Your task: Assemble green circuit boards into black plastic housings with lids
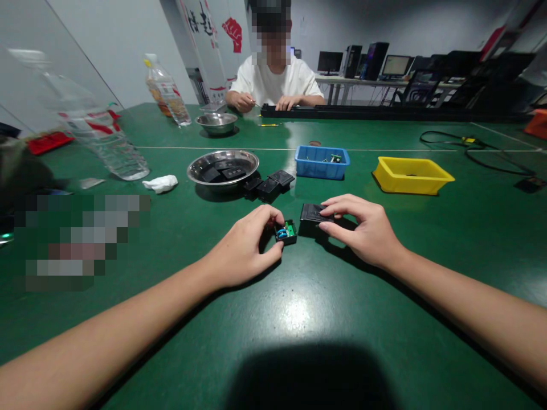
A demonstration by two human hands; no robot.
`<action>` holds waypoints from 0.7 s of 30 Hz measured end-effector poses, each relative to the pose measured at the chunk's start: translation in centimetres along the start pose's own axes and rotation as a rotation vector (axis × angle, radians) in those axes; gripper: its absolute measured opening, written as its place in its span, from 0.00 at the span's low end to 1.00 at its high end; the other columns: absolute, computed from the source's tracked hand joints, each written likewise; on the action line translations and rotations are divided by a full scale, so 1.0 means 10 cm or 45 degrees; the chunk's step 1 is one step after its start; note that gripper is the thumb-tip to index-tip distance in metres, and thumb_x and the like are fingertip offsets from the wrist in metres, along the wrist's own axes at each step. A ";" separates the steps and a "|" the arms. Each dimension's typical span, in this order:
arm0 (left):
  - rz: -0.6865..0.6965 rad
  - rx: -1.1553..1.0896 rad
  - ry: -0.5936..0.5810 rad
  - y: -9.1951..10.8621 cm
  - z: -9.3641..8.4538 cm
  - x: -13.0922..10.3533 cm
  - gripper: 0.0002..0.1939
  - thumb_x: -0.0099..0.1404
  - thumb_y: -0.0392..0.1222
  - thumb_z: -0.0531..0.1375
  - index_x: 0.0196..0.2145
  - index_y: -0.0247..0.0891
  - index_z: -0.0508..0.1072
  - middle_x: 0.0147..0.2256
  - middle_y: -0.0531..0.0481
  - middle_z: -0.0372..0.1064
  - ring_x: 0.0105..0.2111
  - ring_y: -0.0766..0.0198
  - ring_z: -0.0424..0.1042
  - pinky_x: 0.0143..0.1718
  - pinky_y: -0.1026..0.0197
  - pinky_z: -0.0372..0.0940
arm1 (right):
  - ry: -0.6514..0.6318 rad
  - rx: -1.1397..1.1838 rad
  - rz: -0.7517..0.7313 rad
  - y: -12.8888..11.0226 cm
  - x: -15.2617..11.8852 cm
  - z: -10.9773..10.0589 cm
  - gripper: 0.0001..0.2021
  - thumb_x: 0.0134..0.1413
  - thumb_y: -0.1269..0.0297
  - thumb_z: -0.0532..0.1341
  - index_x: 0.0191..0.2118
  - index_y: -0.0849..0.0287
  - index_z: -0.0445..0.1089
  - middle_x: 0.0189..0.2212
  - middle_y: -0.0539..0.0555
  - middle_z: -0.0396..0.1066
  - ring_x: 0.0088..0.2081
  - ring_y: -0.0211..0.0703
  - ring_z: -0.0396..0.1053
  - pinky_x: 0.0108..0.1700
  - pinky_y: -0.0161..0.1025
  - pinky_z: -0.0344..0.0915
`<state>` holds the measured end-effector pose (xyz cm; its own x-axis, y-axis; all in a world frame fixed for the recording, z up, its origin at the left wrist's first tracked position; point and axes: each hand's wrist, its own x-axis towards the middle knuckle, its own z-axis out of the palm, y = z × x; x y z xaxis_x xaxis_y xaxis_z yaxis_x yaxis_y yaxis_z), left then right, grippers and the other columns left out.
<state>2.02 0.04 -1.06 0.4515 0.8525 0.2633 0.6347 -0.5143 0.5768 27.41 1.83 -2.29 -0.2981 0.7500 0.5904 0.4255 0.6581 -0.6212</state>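
Between thumb and fingers, my left hand grips a small open black plastic case with a green circuit board and blue wires inside. Just to its right, my right hand is closed on a larger black plastic case, its fingers over the right end. The two cases are close together but apart, low over the green table. Beyond them, several black plastic cases lie in a group beside a metal bowl that holds more black parts.
A blue bin holds small circuit boards; a yellow bin stands to its right. A crumpled tissue and a large water bottle are at left. Across the table a person handles a long black rail. A cable lies far right.
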 end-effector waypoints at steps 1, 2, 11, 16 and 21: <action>-0.003 -0.011 0.008 -0.01 0.00 0.00 0.12 0.61 0.40 0.61 0.44 0.40 0.68 0.40 0.47 0.71 0.41 0.56 0.72 0.47 0.54 0.66 | 0.004 0.001 -0.025 -0.02 -0.01 0.00 0.05 0.54 0.65 0.70 0.38 0.56 0.80 0.41 0.57 0.80 0.45 0.48 0.78 0.48 0.45 0.73; 0.002 -0.021 0.021 -0.02 0.00 -0.01 0.15 0.61 0.41 0.62 0.45 0.40 0.68 0.42 0.47 0.72 0.42 0.55 0.72 0.48 0.54 0.66 | 0.005 -0.001 -0.055 -0.03 -0.02 -0.01 0.05 0.54 0.65 0.70 0.38 0.56 0.80 0.41 0.57 0.80 0.44 0.48 0.78 0.49 0.46 0.73; 0.274 -0.117 0.023 0.03 -0.03 -0.05 0.21 0.62 0.46 0.67 0.52 0.43 0.75 0.54 0.41 0.74 0.56 0.50 0.71 0.60 0.50 0.63 | -0.110 0.057 -0.368 -0.18 -0.11 0.06 0.06 0.55 0.64 0.70 0.40 0.56 0.80 0.44 0.60 0.79 0.44 0.47 0.78 0.46 0.43 0.75; 0.344 -0.049 -0.021 0.07 -0.03 -0.05 0.12 0.66 0.45 0.65 0.46 0.43 0.77 0.49 0.41 0.77 0.50 0.53 0.75 0.55 0.52 0.66 | -0.131 0.062 -0.393 -0.21 -0.11 0.07 0.07 0.56 0.64 0.69 0.41 0.55 0.79 0.44 0.60 0.79 0.45 0.46 0.78 0.46 0.42 0.75; 0.383 -0.080 0.031 0.07 -0.04 -0.07 0.11 0.64 0.46 0.66 0.43 0.42 0.77 0.47 0.40 0.78 0.48 0.53 0.76 0.53 0.52 0.68 | -0.128 0.047 -0.454 -0.21 -0.10 0.06 0.06 0.56 0.65 0.69 0.40 0.57 0.77 0.43 0.62 0.78 0.45 0.47 0.78 0.46 0.42 0.75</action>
<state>1.92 -0.83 -0.54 0.5975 0.6654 0.4474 0.4347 -0.7377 0.5167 26.32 -0.30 -1.91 -0.5051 0.4745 0.7209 0.2490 0.8799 -0.4047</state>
